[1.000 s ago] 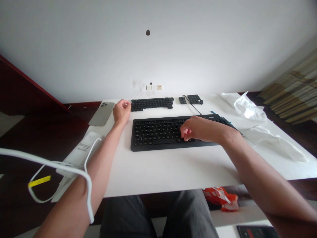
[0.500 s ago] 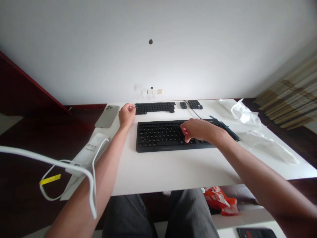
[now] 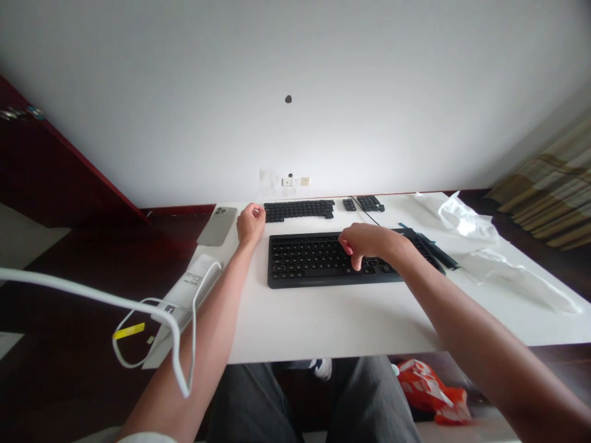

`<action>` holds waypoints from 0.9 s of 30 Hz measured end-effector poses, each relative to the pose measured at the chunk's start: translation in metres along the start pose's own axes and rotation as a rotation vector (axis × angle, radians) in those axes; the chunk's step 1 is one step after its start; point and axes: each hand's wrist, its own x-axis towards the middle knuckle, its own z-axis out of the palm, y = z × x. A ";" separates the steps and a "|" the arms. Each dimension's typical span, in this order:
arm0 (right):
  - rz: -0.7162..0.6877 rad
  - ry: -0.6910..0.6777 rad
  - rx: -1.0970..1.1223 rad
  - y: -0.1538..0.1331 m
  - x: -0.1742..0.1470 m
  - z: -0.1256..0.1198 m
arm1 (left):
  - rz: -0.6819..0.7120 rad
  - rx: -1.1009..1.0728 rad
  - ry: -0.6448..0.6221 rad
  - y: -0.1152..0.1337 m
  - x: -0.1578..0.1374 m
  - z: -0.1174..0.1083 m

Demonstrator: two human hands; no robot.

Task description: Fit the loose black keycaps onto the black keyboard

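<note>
A black keyboard [image 3: 318,272] lies on the white table, and many of its key positions look bare of caps. Over its right-middle part is my right hand [image 3: 362,241], fingers curled under and thumb pointing down at the keys. Whatever the fingertips hold or press is hidden. My left hand [image 3: 250,224] rests on the table with its fingers curled closed, at the left end of a block of loose black keycaps [image 3: 300,209]. I cannot see what, if anything, is inside it. Smaller keycap groups, a narrow one [image 3: 349,205] and a wider one [image 3: 368,203], lie farther right.
A phone [image 3: 217,226] and a white power strip [image 3: 196,280] with a looped white cable [image 3: 173,326] are on the left. Dark tool-like objects [image 3: 436,251] sit by the keyboard's right end. Crumpled white plastic [image 3: 466,218] covers the table's right side.
The whole view has shifted, so the table appears slightly right and lower. My right thumb reaches farther down from the curled fingers. My left hand stays closed beside the keycap block.
</note>
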 end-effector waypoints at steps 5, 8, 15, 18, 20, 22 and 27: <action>-0.073 -0.051 0.101 0.019 0.004 -0.002 | 0.013 0.004 -0.002 0.001 -0.001 -0.001; -0.137 -0.016 0.142 0.031 0.004 0.003 | 0.028 0.010 -0.004 0.000 0.000 0.000; -0.345 0.049 0.380 0.051 -0.012 0.000 | 0.030 0.030 -0.013 0.000 0.002 0.001; -0.396 0.143 0.456 0.061 -0.012 0.000 | 0.036 0.028 -0.014 0.001 0.001 0.000; -0.427 0.111 0.432 0.065 -0.007 0.004 | 0.034 0.027 -0.012 0.002 0.001 0.000; -0.432 0.059 0.373 0.066 -0.002 0.009 | 0.032 0.026 -0.007 0.002 0.001 0.000; -0.417 0.054 0.325 0.059 0.005 0.018 | 0.039 0.022 0.000 0.001 0.002 0.000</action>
